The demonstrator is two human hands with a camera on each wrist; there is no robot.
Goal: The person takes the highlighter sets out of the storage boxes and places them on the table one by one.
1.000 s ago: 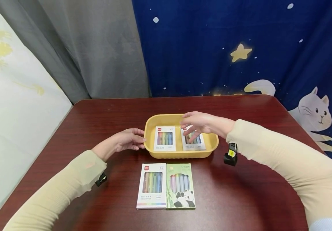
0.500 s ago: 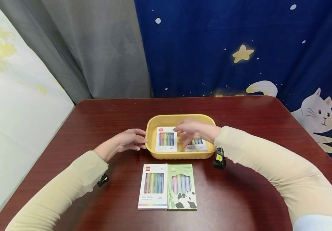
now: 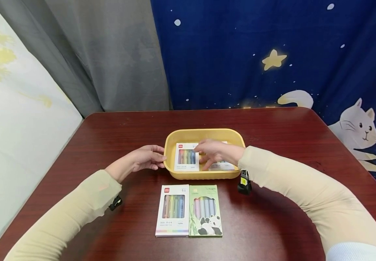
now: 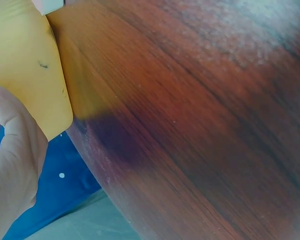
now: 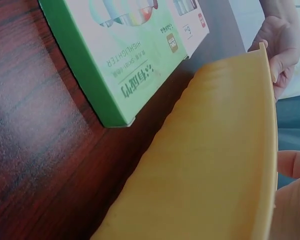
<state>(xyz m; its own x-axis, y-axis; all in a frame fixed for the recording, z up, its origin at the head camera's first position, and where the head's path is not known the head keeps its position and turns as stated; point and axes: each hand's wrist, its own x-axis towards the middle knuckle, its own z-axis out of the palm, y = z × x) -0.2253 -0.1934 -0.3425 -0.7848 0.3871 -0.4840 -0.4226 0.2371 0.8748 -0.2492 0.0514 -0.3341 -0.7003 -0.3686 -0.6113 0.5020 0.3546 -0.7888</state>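
A yellow plastic basket [image 3: 204, 175] stands on the table with two white highlighter boxes lying inside. My left hand [image 3: 143, 158] holds the basket's left end, its thumb near the rim. My right hand [image 3: 214, 150] reaches down into the basket, fingers spread and slightly bent. Its fingertips are by the right edge of the left highlighter box [image 3: 186, 159]; whether they touch it cannot be told. The hand covers much of the right highlighter box [image 3: 222, 166]. In the right wrist view, the basket's wall [image 5: 205, 145] hides most of the right-hand fingers [image 5: 292, 162].
In front of the basket, a white highlighter box [image 3: 172, 226] and a green panda highlighter box [image 3: 204, 210] lie side by side on the dark red table [image 3: 256, 232]. Grey curtain [image 3: 119, 54] and blue starry curtain [image 3: 227, 54] hang behind.
My right hand has moved left and lower into the basket, from above the right highlighter box toward the gap between the two boxes. The left hand stays at the basket's left end.
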